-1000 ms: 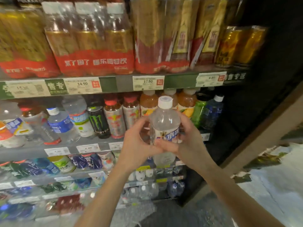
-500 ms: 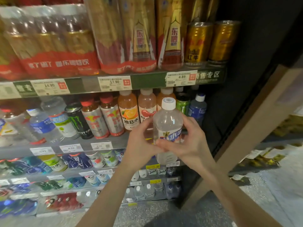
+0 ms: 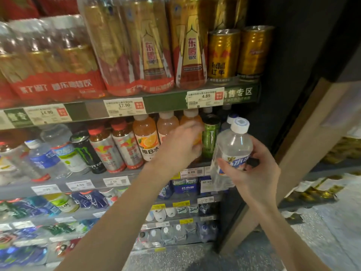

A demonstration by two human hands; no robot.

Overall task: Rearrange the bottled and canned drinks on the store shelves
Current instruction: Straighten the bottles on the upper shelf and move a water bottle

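Note:
My right hand (image 3: 254, 173) grips a clear bottle (image 3: 232, 147) with a white cap and a blue-and-white label, tilted slightly, in front of the right end of the second shelf (image 3: 117, 177). My left hand (image 3: 181, 145) reaches into that shelf with its fingers around an orange drink bottle (image 3: 190, 120). A green can (image 3: 211, 137) stands just right of that bottle. Two more orange bottles, one (image 3: 146, 139) with an orange-slice label, stand to its left. A blue-capped bottle sits partly hidden behind the clear bottle.
The top shelf carries shrink-wrapped gold-and-red bottle packs (image 3: 125, 45) and two gold cans (image 3: 222, 53). A black can (image 3: 88, 151), red-capped silver bottles (image 3: 105, 149) and water bottles (image 3: 43, 157) fill the second shelf's left. Lower shelves hold small bottles. A dark cabinet wall (image 3: 293, 75) closes the right side.
My left hand let go of the clear bottle and moved up to the orange bottle on the shelf. My right hand shifted the clear bottle to the right. The view came closer.

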